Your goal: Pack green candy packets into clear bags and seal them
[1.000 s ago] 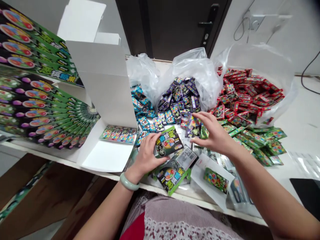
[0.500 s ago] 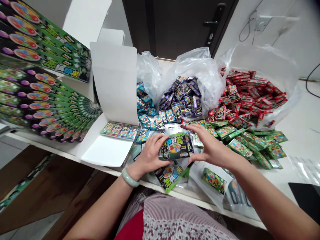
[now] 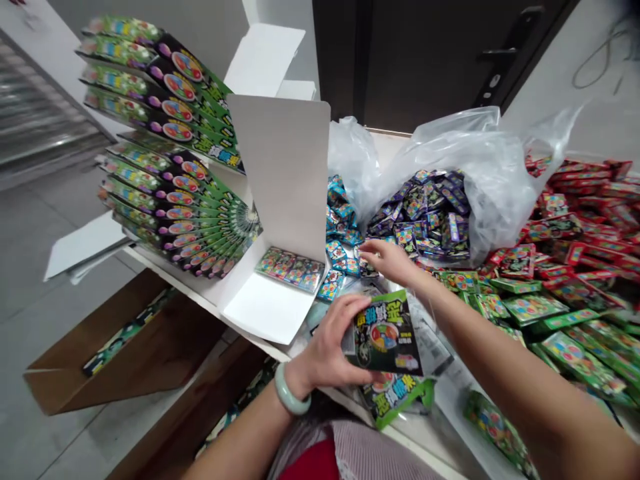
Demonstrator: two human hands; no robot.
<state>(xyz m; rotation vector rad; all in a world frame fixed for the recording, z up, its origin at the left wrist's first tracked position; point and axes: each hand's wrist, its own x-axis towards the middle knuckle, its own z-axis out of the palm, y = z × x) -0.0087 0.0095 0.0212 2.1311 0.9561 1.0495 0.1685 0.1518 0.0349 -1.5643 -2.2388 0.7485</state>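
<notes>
1. While the left hand point(image 3: 325, 347) stays curled around its lower edge, a green-and-black candy card point(image 3: 386, 333) is held up above the worktop point(image 3: 395, 143), gripped between thumb and fingers, with its printed face toward the camera. A jade bangle point(image 3: 290, 393) circles the left wrist.
2. Partly open, with its fingers stretched forward, the right hand point(image 3: 387, 260) reaches over the pile just beyond the card. Its fingertips are at or just beside small blue packets point(image 3: 340, 227), but whether they have hold of one cannot be told.
3. Directly below the left hand, a second green-edged candy card point(image 3: 395, 397) lies near the worktop's front edge, partly covered by the held card.
4. To the left of both hands, a white cardboard display box point(image 3: 280, 167) stands open with its lid upright, and a row of small packets point(image 3: 290, 270) lies inside along its back wall.
5. Beyond the hands, a clear plastic bag point(image 3: 450, 173) gathers behind purple packets point(image 3: 425, 213), while red packets point(image 3: 575, 227) are heaped to the right, with loose green packets point(image 3: 540, 313) spread in front of them.
6. Stacked printed display cards point(image 3: 165, 200) fan out on the far left, and an open cardboard box point(image 3: 125, 353) sits on the floor point(image 3: 50, 333) below the worktop.
</notes>
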